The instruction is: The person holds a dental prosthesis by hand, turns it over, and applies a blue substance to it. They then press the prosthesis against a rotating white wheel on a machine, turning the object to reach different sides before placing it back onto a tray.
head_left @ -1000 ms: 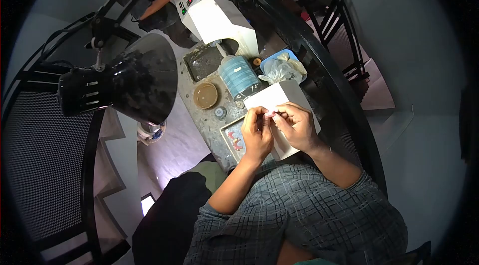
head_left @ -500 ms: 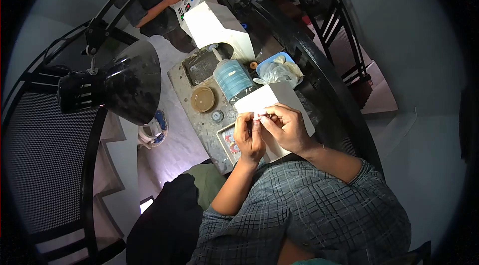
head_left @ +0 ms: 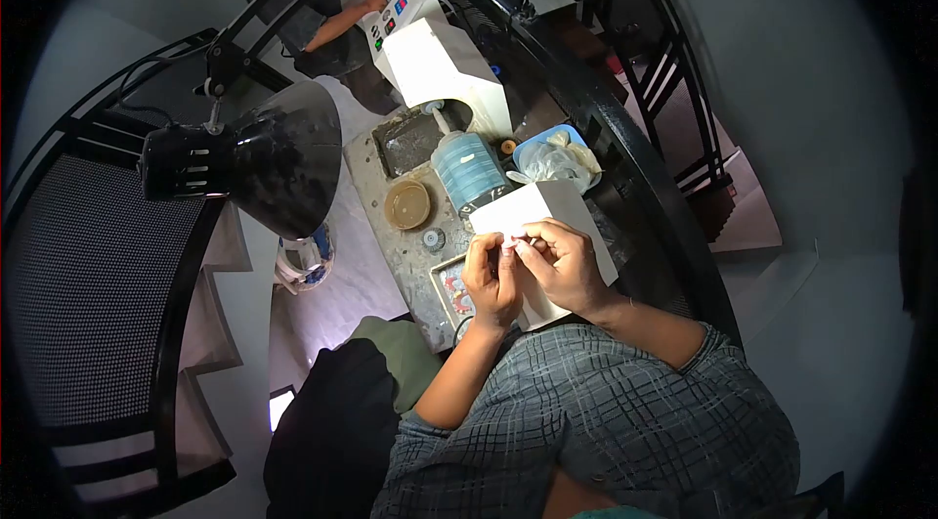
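Observation:
My left hand (head_left: 493,282) and my right hand (head_left: 567,270) meet at the fingertips over a white box-shaped block (head_left: 532,211). Between the pinched fingers is a small pale piece (head_left: 510,241), too small to make out. Just beyond the block lies a blue ribbed cylinder (head_left: 468,171) on the work table (head_left: 393,247). To the left of my left hand is a shallow tray (head_left: 452,289) with small red and white pieces, partly hidden by that hand.
A round brown dish (head_left: 406,204) and a small grey knob (head_left: 433,239) sit on the table. Right of the cylinder is a blue basin (head_left: 553,147) with plastic bags. A black lamp (head_left: 283,159) hangs at left. Another person (head_left: 327,25) works beyond a white machine (head_left: 430,55).
The whole view has shifted, with the table, lamp and machine appearing slightly lower and further right. Both hands stay pinched together above the white block.

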`<action>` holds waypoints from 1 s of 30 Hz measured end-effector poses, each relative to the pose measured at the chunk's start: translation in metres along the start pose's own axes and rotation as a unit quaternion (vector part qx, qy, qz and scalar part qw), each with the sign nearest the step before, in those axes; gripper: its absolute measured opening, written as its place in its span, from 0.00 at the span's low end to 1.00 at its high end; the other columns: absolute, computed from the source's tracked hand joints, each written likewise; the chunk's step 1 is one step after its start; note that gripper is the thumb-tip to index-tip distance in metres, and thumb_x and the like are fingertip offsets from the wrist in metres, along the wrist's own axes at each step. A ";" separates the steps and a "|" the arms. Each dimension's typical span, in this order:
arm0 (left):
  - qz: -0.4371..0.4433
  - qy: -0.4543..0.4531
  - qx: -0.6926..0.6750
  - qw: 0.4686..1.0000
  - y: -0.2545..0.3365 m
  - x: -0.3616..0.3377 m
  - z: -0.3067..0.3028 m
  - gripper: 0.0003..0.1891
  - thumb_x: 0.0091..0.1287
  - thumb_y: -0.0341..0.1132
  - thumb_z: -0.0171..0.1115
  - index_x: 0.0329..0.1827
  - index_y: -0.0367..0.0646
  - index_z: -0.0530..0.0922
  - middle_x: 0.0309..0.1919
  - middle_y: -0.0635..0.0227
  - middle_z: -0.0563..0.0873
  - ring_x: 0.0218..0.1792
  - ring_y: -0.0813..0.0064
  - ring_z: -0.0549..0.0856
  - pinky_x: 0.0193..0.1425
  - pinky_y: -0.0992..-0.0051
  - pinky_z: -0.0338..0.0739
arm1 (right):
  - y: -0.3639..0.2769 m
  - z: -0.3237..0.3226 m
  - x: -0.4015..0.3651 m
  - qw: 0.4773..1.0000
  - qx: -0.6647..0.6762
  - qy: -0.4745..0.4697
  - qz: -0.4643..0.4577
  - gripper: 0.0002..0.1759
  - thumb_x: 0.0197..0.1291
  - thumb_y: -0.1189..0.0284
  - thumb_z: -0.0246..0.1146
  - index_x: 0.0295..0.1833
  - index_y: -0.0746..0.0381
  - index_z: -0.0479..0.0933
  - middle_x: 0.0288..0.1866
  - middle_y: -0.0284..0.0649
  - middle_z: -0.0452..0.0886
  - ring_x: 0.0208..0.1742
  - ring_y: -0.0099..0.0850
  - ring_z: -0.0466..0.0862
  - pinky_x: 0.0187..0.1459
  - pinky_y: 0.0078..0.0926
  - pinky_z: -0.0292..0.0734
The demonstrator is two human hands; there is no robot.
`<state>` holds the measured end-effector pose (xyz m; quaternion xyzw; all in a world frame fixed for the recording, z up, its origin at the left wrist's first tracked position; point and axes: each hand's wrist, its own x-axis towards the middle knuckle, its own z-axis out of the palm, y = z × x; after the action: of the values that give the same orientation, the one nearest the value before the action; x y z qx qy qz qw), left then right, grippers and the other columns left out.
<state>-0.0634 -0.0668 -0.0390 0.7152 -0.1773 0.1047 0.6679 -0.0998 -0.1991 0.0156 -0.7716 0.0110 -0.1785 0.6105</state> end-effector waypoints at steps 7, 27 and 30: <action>-0.046 0.026 -0.061 0.997 0.010 -0.001 0.006 0.10 0.70 0.19 0.58 0.53 0.32 0.78 0.37 0.61 0.81 0.35 0.76 0.81 0.40 0.78 0.77 | 0.003 0.001 -0.001 0.999 0.026 0.005 0.023 0.10 0.64 0.79 0.64 0.50 0.68 0.82 0.38 0.44 0.85 0.34 0.27 0.86 0.35 0.24 0.81; 0.040 -0.020 -0.153 0.987 -0.009 -0.008 0.001 0.18 0.69 0.12 0.55 0.58 0.38 0.70 0.48 0.61 0.79 0.46 0.77 0.83 0.47 0.77 0.83 | 0.008 0.003 -0.001 0.999 0.038 -0.007 0.022 0.06 0.65 0.79 0.64 0.46 0.69 0.81 0.38 0.43 0.84 0.34 0.26 0.86 0.34 0.24 0.81; 0.026 -0.011 -0.136 0.990 -0.007 -0.008 0.002 0.16 0.70 0.14 0.57 0.58 0.37 0.70 0.47 0.62 0.80 0.46 0.78 0.82 0.47 0.78 0.82 | 0.009 0.003 -0.001 0.999 0.039 -0.005 0.021 0.06 0.65 0.79 0.64 0.46 0.69 0.81 0.38 0.43 0.84 0.34 0.27 0.86 0.34 0.24 0.81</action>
<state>-0.0679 -0.0673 -0.0488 0.6142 -0.2152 0.0890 0.7540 -0.0983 -0.1981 0.0059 -0.7474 0.0171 -0.1619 0.6441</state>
